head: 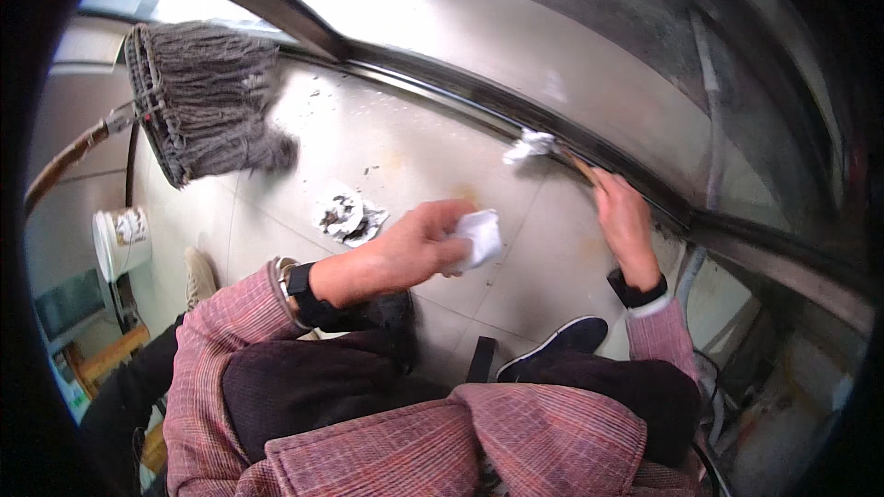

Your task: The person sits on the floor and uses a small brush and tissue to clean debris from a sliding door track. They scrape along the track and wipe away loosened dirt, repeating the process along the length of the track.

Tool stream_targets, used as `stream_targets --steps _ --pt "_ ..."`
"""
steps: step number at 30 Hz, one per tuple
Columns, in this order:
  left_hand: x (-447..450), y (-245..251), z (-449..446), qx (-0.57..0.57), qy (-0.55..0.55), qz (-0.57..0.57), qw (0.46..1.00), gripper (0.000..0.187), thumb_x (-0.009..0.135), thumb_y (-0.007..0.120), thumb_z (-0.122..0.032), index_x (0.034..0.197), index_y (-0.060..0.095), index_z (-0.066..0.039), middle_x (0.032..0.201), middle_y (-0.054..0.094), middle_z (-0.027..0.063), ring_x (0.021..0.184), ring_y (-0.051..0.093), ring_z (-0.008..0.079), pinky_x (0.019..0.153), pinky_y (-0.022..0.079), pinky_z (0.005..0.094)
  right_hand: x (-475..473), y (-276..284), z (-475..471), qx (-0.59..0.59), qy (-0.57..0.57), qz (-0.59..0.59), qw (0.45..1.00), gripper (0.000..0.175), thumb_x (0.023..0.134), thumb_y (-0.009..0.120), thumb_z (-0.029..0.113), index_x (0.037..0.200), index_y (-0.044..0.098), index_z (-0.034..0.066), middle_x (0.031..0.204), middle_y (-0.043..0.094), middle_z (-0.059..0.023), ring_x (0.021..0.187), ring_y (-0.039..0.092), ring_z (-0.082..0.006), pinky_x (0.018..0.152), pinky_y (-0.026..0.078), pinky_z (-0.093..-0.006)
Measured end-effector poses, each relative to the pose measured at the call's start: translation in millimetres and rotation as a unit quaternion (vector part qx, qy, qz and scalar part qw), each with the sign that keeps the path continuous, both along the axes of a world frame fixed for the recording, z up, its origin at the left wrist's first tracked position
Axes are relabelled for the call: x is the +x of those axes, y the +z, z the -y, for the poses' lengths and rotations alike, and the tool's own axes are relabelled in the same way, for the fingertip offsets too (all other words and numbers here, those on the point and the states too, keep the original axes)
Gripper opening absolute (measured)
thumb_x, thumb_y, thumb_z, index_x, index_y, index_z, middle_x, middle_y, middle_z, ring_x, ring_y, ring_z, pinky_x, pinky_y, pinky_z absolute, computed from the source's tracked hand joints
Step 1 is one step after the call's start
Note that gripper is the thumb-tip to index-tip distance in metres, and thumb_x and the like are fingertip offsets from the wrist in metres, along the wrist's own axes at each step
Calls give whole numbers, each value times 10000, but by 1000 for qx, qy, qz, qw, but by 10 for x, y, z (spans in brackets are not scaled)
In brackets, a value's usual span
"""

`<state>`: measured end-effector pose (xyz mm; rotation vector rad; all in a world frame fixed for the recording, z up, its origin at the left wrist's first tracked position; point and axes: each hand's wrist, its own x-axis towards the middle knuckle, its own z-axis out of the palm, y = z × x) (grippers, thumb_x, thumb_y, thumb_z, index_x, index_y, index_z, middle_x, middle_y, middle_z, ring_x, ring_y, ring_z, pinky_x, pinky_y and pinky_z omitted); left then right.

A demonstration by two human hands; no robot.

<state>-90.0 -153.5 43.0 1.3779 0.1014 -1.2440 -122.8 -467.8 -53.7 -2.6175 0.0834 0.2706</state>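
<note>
My left hand (428, 238) holds a folded white tissue (478, 238) above the tiled floor. My right hand (623, 217) grips a thin wooden stick (583, 167) that slants up and left. At the stick's far end is a crumpled white tissue (528, 145), lying against the dark metal track (476, 110) along the floor. I cannot tell whether the stick is tied to that tissue or only presses on it. Left of my left hand, soiled crumpled tissues (349, 214) with dark debris lie on the floor.
A grey string mop (207, 100) with a wooden handle (65, 162) stands at the left. Below it is a white bucket (123, 241). Another person's leg and beige shoe (200, 276) are at my left. A grey pipe (711, 110) runs along the right. Dark crumbs (371, 170) dot the floor.
</note>
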Motion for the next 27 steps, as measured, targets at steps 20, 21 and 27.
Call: stream_targets --steps 20,21,27 --pt "26 -170 -161 -18 -51 -35 998 211 925 521 -6 1136 538 0 953 613 33 858 587 90 765 485 249 -52 -183 -47 -84 40 -37 995 300 908 557 126 1205 589 97 877 592 -164 812 615 -382 675 505 -475" --pt "24 -198 -178 -24 -48 -39 998 209 925 519 -4 1134 539 -2 951 611 30 855 586 89 764 484 248 6 -185 -88 -91 47 -46 994 284 911 550 127 1189 591 94 873 597 -166 812 616 -383 675 504 -479" --pt "32 -210 -127 -26 -49 -46 997 196 921 524 -12 1116 547 -7 936 601 12 841 569 77 746 472 237 462 -475 -657 -61 93 -35 993 212 888 557 121 1092 591 75 887 619 -175 850 627 -376 680 504 -480"
